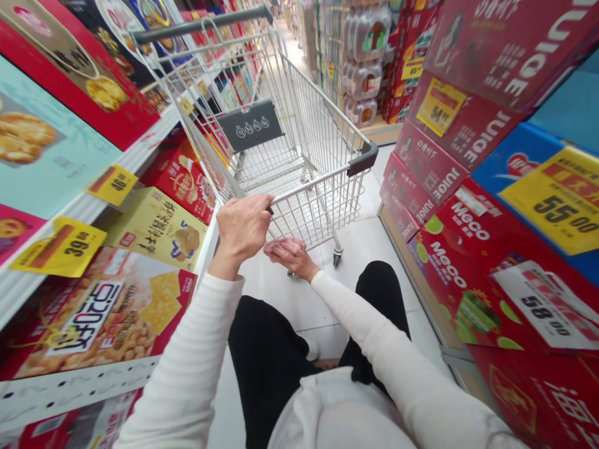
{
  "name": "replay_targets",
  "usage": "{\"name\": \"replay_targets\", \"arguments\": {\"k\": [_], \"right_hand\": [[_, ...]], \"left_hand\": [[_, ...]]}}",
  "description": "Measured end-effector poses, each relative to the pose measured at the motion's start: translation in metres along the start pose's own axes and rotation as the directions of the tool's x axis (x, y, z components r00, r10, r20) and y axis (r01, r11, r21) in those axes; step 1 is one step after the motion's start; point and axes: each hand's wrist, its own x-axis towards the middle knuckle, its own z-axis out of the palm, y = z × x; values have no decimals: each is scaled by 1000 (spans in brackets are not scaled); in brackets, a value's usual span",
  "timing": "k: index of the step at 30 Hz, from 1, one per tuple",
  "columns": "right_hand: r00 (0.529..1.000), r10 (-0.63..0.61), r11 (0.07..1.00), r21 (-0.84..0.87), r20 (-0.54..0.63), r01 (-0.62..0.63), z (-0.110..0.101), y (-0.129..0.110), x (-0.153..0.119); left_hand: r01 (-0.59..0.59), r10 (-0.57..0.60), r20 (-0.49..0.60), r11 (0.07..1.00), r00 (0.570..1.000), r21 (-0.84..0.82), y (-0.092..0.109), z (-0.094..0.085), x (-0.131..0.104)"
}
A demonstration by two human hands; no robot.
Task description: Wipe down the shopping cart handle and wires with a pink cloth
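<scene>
A wire shopping cart point(322, 182) stands in front of me, its near rim close to my knees and its grey handle at the far end. My left hand point(244, 226) is closed over the near left corner of the rim. Just below and to the right, my right hand point(294, 254) is held low against the near wire side, fingers bent together. Something pinkish shows at those fingertips; whether it is a thing or only the fingers I cannot make out. A dark sign panel point(251, 126) hangs inside the cart, and no goods show in the basket.
Shelves with boxed snacks point(154, 227) and yellow price tags point(112, 184) run along the left. Stacked red juice cartons point(435, 168) and Meco cartons point(461, 249) line the right. Packs of bottles point(367, 59) stand farther back. The aisle's tiled floor point(369, 240) continues beyond the cart.
</scene>
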Motion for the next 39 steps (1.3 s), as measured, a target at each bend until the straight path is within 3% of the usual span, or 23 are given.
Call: {"name": "replay_targets", "arguments": {"k": [4, 9, 13, 17, 20, 25, 30, 34, 36, 39], "right_hand": [[992, -86, 995, 62, 93, 80, -10, 2, 5], [980, -159, 980, 138, 117, 142, -4, 2, 32], [964, -193, 975, 141, 182, 169, -6, 3, 24], [962, -199, 974, 147, 189, 173, -22, 4, 17], [964, -201, 974, 141, 175, 177, -33, 14, 31], [975, -103, 992, 95, 199, 85, -28, 40, 51], [975, -36, 994, 112, 220, 11, -17, 42, 23], [964, -109, 990, 112, 241, 83, -30, 40, -7], [969, -133, 985, 132, 211, 106, -38, 42, -9], [989, -99, 984, 156, 110, 81, -42, 48, 9]], "left_hand": [[5, -5, -1, 1000, 1000, 16, 0, 2, 1], [33, -34, 12, 999, 999, 11, 1, 3, 1], [42, -42, 12, 999, 999, 28, 0, 3, 0], [29, -29, 5, 999, 1000, 35, 1, 4, 1], [35, -35, -5, 999, 999, 27, 2, 5, 2], [30, -29, -32, 999, 999, 35, -1, 6, 0], [20, -20, -26, 1000, 999, -2, -5, 4, -3], [43, -44, -18, 999, 999, -32, -6, 1, -3], [50, -50, -11, 998, 999, -36, -7, 1, -4], [64, -64, -12, 998, 998, -11, -6, 1, -5]]}}
